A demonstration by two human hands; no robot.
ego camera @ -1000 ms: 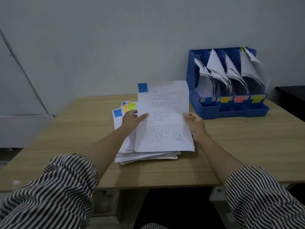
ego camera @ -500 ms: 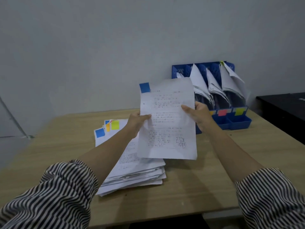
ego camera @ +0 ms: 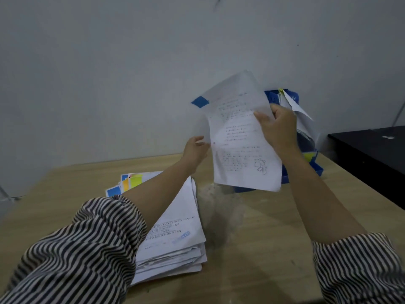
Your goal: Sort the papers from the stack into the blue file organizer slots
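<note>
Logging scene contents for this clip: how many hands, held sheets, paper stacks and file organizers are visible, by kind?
hands: 2 (left hand, right hand)
held sheet: 1
paper stack: 1
blue file organizer: 1
Total: 5

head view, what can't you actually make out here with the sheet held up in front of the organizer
- Organizer slots: head view, mostly hidden behind the raised sheet and right hand; only the yellow-labelled end shows.
- Sheet's text: too small and motion-blurred to read.
- Left hand: whether its fingertips touch the sheet's edge is blurred.
- Stack: its near left part is covered by the left forearm and sleeve.
</note>
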